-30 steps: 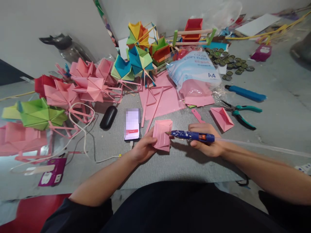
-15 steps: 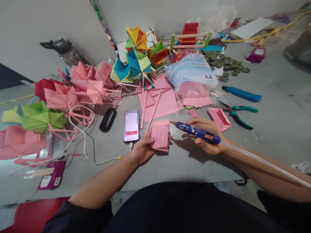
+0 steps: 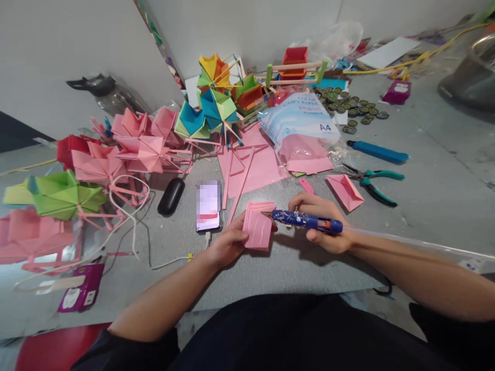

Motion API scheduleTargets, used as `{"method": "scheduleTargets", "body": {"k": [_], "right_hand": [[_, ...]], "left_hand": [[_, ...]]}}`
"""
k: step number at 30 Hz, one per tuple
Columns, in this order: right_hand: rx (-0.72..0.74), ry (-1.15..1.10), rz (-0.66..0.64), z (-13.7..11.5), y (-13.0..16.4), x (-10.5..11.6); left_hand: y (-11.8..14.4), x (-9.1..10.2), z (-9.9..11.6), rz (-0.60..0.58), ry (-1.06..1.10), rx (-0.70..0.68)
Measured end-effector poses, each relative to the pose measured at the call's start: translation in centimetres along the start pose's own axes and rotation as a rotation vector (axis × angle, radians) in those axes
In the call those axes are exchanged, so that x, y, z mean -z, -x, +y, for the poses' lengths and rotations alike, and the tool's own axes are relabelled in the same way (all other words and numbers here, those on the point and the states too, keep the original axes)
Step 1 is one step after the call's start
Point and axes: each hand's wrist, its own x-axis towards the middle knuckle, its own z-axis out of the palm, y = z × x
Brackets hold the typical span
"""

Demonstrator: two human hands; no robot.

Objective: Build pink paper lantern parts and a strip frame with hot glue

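Note:
My left hand [image 3: 231, 240] is closed round a stack of folded pink paper [image 3: 258, 229], with light glue-like lines across its upper face. My right hand [image 3: 323, 219] grips a blue glue gun [image 3: 305, 220], and a long clear glue stick [image 3: 406, 240] trails from its back end. The gun's metal tip is over the upper right part of the paper; I cannot tell whether it touches. A single folded pink paper piece [image 3: 346, 191] lies beyond my right hand.
A phone [image 3: 208, 205] and a black case [image 3: 170, 197] lie left of my left hand. Folded paper models [image 3: 143, 153] crowd the left and back. Pliers [image 3: 373, 180], a blue-handled tool [image 3: 381, 151], bottle caps [image 3: 353, 106] and a copy paper bag [image 3: 305, 121] lie at right and back.
The glue gun has moved left, so its tip is now over the paper rather than beside its upper right corner. The paper stack has tilted slightly in my left hand.

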Motion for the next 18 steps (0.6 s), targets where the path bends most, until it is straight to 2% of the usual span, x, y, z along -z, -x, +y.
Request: {"method": "scheduleTargets", "body": {"k": [11,18], "right_hand": [[0.037,0.026,-0.022,0.59,0.11,-0.07],[0.031,0.038,-0.022,0.51,0.23,0.21]], "left_hand": [[0.01,0.21,-0.15,-0.003,0.017,-0.009],[0.06,-0.23,0.29,0.045,0.095,-0.018]]}}
